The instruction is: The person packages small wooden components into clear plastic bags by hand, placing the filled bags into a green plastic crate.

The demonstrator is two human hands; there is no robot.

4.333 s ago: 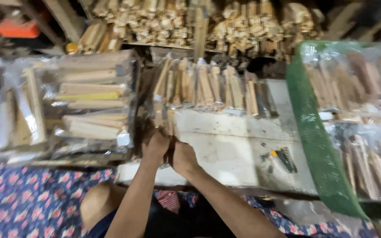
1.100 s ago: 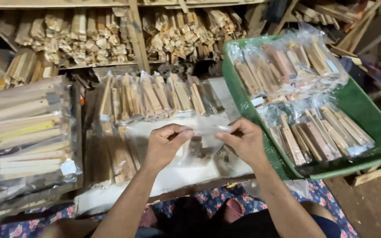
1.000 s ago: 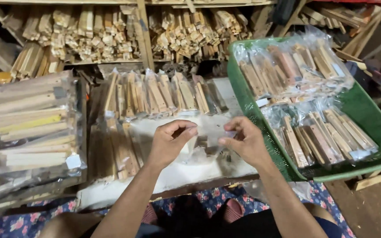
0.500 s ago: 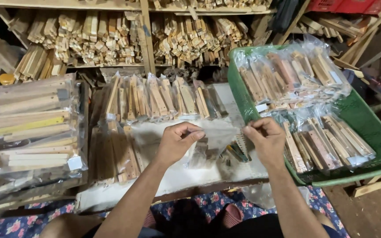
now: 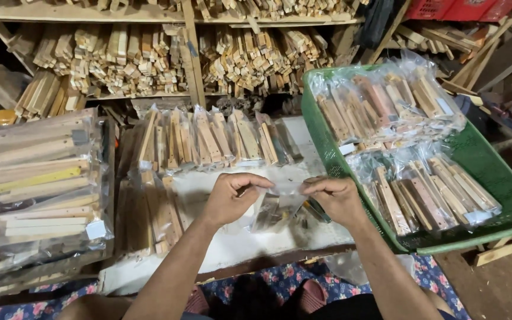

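Both hands (image 5: 232, 198) (image 5: 336, 198) pinch a clear plastic packet (image 5: 277, 207) beside the green tray (image 5: 493, 172).

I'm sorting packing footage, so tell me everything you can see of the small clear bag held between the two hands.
The small clear bag is thin, glossy, crinkled plastic. It hangs over the white worktop, its top edge stretched between the left hand and the right hand, both pinching it. Inside show a few short dark and tan pieces, too blurred to tell apart. Only the hands clearly touch it.
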